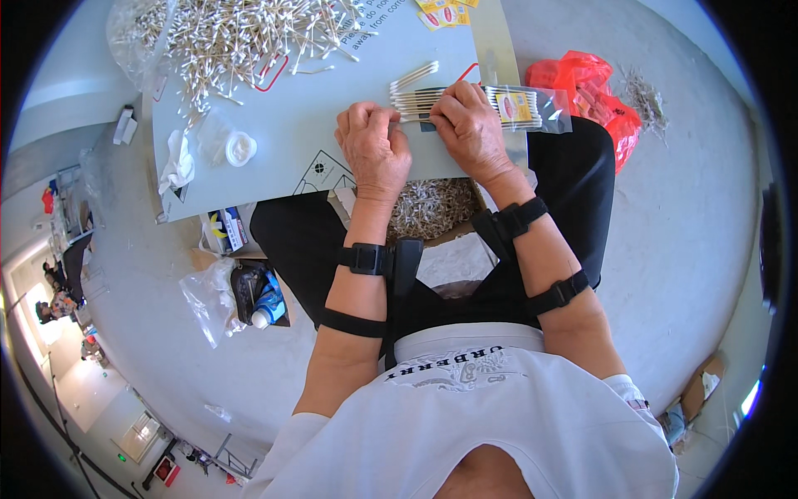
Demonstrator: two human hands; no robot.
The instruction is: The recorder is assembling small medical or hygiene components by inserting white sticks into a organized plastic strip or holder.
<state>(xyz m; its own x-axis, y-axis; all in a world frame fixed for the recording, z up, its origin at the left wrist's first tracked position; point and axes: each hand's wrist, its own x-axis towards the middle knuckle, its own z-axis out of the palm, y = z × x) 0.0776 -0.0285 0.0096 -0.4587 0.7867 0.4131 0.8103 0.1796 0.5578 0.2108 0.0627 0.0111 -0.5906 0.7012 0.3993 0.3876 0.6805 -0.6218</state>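
Near the table's front edge, a clear plastic bag (555, 112) holds a flat row of cotton swabs (409, 101) and a small yellow label card (514, 106). My right hand (472, 129) is closed over the middle of this pack, fingers curled and pressed on it. Beside the swabs' left tips, my left hand (374, 150) is closed with bent fingers; what its fingertips pinch, if anything, is hidden. A few loose swabs (414, 76) lie together just beyond the pack.
A big heap of cotton swabs (241, 41) covers the table's far left, beside a clear bag (137, 46). Nearer are a small white-rimmed container (240, 149) and crumpled tissue (178, 162). Yellow cards (445, 15) lie far right. Below are a swab-filled box (432, 208) and red bag (582, 91).
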